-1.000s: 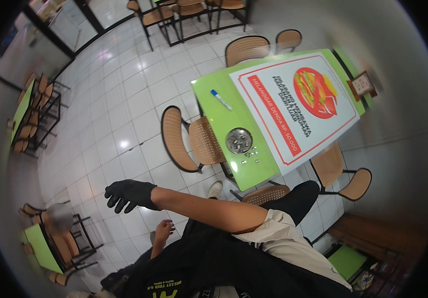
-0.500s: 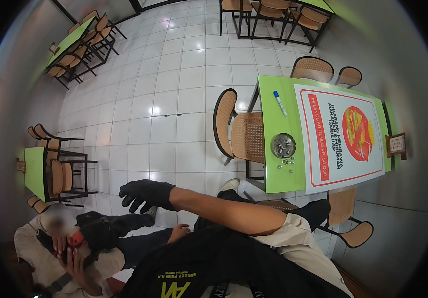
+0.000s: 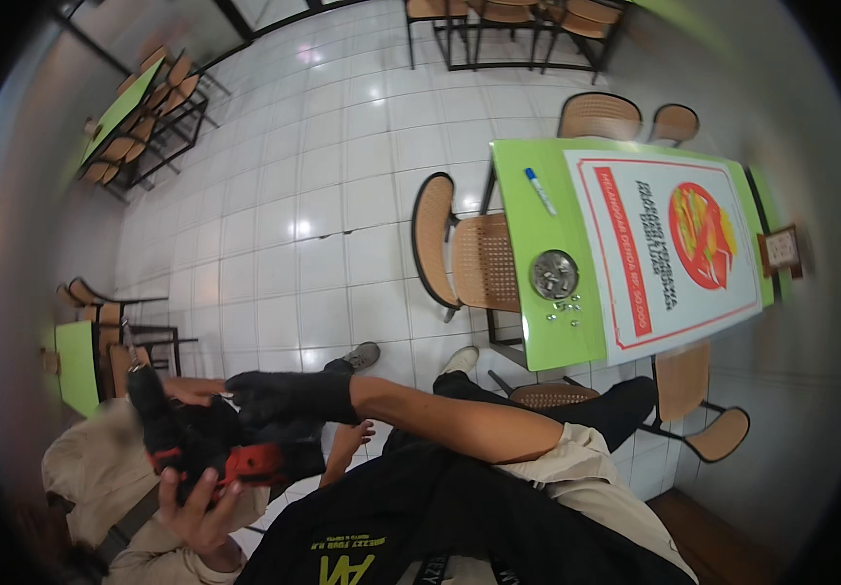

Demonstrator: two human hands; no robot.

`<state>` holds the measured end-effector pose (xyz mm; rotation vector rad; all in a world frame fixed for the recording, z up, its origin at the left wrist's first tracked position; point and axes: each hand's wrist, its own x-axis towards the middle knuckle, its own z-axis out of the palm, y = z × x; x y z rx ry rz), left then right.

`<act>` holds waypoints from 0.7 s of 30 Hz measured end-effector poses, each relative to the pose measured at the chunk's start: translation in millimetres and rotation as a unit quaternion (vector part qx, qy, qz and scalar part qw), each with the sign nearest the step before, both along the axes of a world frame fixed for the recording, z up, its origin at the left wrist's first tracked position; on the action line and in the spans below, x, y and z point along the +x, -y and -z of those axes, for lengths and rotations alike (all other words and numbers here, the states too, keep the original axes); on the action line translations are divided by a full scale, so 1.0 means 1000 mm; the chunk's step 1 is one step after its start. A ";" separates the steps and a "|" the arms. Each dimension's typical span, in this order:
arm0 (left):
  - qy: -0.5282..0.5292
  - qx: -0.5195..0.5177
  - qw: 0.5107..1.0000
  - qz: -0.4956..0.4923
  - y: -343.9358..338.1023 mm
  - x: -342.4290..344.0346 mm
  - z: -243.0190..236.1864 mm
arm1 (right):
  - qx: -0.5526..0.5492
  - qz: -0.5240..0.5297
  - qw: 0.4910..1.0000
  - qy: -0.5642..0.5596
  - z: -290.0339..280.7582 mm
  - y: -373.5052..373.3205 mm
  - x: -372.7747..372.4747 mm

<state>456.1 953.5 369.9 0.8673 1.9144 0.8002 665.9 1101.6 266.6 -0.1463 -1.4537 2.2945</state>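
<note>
My right hand (image 3: 289, 398), in a black glove, reaches left across my body to a black and red cordless drill (image 3: 196, 439). The drill has a long bit (image 3: 131, 346) pointing away from me. A person at the lower left holds it from below with a bare hand (image 3: 201, 507); that person's other hand (image 3: 194, 390) is behind it. My gloved fingers meet the drill's dark body, but blur and black on black hide whether they close on it. My left hand (image 3: 354, 439), bare, hangs low beside my black shirt, fingers apart and holding nothing.
On the right, a green table (image 3: 542, 156) bears a poster (image 3: 635, 253), a blue-capped marker (image 3: 540, 191) and a round dish (image 3: 555, 276) of small metal pieces, several lying beside it. A rattan chair (image 3: 484, 258) stands at its left side. Tables with chairs line the other walls.
The other person has raised the drill from their chest toward me. My right hand has gone from open in the air to touching the drill. My left hand has shifted slightly.
</note>
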 end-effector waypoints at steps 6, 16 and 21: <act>-0.164 0.212 0.936 0.230 -0.061 0.066 0.017 | 0.044 0.112 0.988 0.099 -0.036 -0.006 0.052; -0.374 0.590 0.474 0.536 -0.165 0.174 0.033 | 0.128 0.457 0.861 0.181 -0.013 0.005 0.157; -0.170 0.581 0.517 0.605 -0.188 0.238 0.040 | -0.024 0.516 0.850 0.101 -0.009 0.032 0.208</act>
